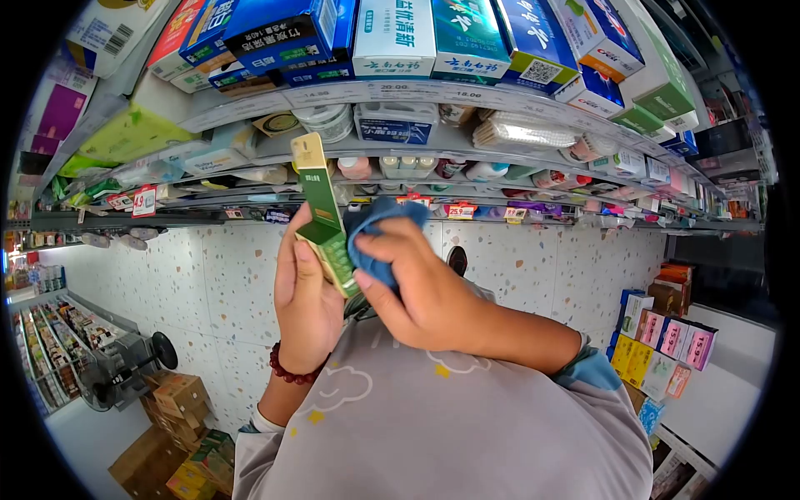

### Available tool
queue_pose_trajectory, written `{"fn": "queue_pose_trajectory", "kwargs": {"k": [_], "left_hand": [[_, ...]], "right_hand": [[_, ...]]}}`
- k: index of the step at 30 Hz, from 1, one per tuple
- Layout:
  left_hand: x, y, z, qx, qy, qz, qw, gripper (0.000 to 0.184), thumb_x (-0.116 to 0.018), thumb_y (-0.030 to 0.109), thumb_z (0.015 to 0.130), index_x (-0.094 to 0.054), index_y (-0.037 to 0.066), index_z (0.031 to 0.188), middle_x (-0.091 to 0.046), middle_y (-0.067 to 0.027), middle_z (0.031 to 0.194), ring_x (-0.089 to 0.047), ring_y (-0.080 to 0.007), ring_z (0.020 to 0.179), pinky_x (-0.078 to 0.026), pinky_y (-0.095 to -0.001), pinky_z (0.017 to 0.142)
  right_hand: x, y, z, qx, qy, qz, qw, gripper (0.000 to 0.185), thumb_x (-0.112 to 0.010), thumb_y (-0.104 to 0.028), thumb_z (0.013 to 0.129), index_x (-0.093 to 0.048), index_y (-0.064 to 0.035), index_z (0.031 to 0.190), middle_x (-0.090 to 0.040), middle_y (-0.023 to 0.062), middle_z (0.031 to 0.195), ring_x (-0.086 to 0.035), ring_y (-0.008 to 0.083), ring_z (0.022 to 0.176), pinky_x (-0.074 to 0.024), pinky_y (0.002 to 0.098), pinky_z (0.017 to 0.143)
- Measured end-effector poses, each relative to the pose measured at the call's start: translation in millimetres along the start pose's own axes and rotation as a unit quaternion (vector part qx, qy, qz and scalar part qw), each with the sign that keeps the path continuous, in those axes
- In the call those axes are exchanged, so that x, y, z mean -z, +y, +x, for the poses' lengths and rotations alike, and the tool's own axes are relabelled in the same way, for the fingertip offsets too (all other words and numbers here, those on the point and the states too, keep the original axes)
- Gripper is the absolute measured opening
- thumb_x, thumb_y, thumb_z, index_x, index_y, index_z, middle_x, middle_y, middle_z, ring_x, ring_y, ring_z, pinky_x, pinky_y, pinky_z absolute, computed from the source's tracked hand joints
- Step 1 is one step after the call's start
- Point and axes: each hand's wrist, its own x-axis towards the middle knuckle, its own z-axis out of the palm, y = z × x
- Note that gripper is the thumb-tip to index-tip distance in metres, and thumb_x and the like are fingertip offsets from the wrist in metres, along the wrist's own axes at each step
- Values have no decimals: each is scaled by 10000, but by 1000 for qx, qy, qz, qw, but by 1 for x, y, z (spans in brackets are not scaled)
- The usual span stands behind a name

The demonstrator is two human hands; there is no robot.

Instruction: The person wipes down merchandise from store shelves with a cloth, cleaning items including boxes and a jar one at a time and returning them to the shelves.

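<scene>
My left hand (307,296), with a dark red bead bracelet (292,367) at its wrist, is closed around a small green and gold carton (323,208). A tall flat panel of the carton stands up towards the shelves, and its lower part rests between my thumb and fingers. Bunched in my right hand (429,292) is a blue cloth (381,233), close against the carton's right side. Whether the cloth touches the carton's face cannot be made out. Both hands are in front of my grey apron (467,417).
Ahead, shelves (467,96) hold rows of toothpaste boxes (392,37) above cotton swabs (525,133) and other goods. A fan (104,379) and cardboard boxes (179,396) stand at left on the speckled floor (225,283). Stacked cartons (658,350) are at right.
</scene>
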Motion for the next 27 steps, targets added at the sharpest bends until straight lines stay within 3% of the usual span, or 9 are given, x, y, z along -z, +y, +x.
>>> {"fn": "queue_pose_trajectory", "kwargs": {"k": [7,10,15,16,17,19,20,24,27], "left_hand": [[6,-15,4,-12,-16,130,991,592,-211,514,1097,-336,91,1491,-530,-97,1303,-526,-205,1228,-418,-376,1068],[1,-7,7,-5,-12,53,999,598,-191,551,1087,-396,99,1420,-589,-96,1202,-588,-198,1108,-464,-360,1004],[8,-11,6,99,-36,-5,994,647,-186,584,1076,-467,89,1383,-641,-91,1110,-624,-181,1006,-486,-351,961],[-3,-19,7,50,40,91,994,661,-197,599,1068,-453,87,1400,-653,-95,1124,-654,-186,923,-555,-339,774],[3,-16,6,51,39,91,994,661,-197,599,1068,-453,87,1400,-653,-95,1124,-654,-186,923,-555,-339,774],[14,-2,3,168,-159,66,971,659,-193,594,1065,-422,90,1421,-655,-102,1153,-672,-190,816,-525,-313,508],[5,-2,-4,163,-116,69,977,680,-167,604,1059,-389,60,1403,-599,-90,1084,-522,-163,511,-407,-274,417],[3,13,0,167,-123,69,976,696,-166,596,1061,-363,28,1412,-618,-85,982,-545,-154,539,-441,-272,449],[8,25,-6,182,-151,154,959,719,-179,590,1064,-338,-10,1427,-618,-102,913,-568,-152,565,-466,-273,474]], "right_hand": [[-3,3,-5,48,-68,-9,997,387,-711,-38,885,-533,9,1226,-518,197,1181,-613,345,929,-535,373,798],[-1,0,-6,85,-70,-33,993,428,-746,-48,841,-595,-3,1239,-539,174,1161,-618,307,867,-545,366,726],[0,31,0,351,-67,-143,923,493,-731,-95,756,-667,-54,1243,-580,88,1087,-592,221,791,-530,319,630],[2,34,6,350,-67,-144,923,493,-731,-95,756,-667,-54,1243,-580,88,1087,-592,221,791,-530,319,630],[4,37,13,341,-30,-171,924,486,-728,-101,757,-669,-64,1238,-583,84,1079,-591,228,802,-525,328,654],[6,42,28,320,44,-224,920,474,-722,-112,758,-672,-84,1229,-588,76,1064,-589,244,824,-514,347,703],[3,43,34,299,73,-201,930,496,-742,-54,732,-668,-82,1222,-581,99,1080,-585,269,834,-501,368,729],[1,38,41,215,108,-184,953,539,-715,50,742,-618,-71,1259,-568,138,1073,-576,317,874,-488,405,769],[3,39,41,167,134,-202,956,519,-749,-27,758,-617,-57,1259,-560,141,1080,-576,341,917,-515,421,794]]}}
